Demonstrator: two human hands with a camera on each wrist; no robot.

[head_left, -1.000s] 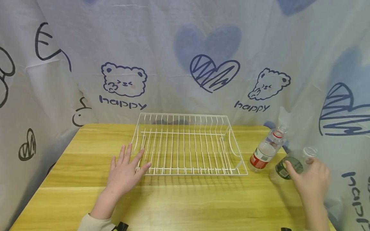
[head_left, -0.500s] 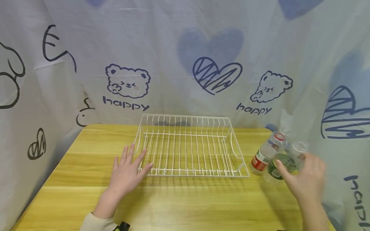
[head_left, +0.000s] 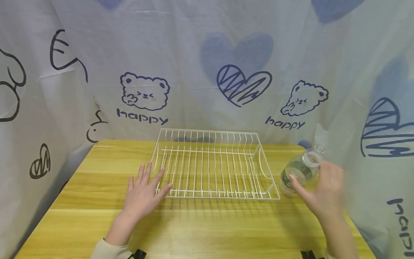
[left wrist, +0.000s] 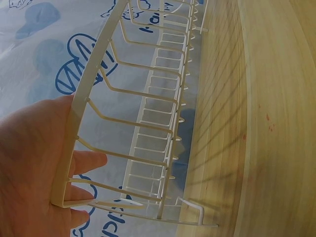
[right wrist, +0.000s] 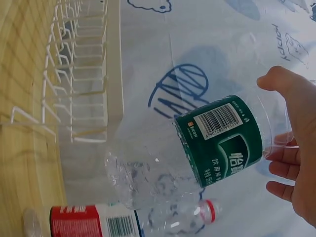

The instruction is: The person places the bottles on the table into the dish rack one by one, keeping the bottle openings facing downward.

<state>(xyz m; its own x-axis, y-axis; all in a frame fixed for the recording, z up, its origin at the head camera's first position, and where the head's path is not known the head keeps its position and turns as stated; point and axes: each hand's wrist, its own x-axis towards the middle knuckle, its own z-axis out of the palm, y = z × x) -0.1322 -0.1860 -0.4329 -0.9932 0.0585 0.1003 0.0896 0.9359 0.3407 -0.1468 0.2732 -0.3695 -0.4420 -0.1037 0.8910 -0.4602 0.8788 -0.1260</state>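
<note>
The right hand (head_left: 326,196) clamps 1 green-labelled bottle (right wrist: 219,140), apparently for carrying; the next move calls for clearing the rack (right wrist: 114,69). The left hand's (head_left: 139,198) fingers spread apart there, contact unclear.

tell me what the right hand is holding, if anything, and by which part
The right hand holds the green-labelled bottle by its shoulder, at the upper end.

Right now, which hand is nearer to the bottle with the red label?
Right: the right hand holds the green-labelled bottle close to the red-labelled bottle. The left hand is farther off, by the near left corner of the white rack.
</note>
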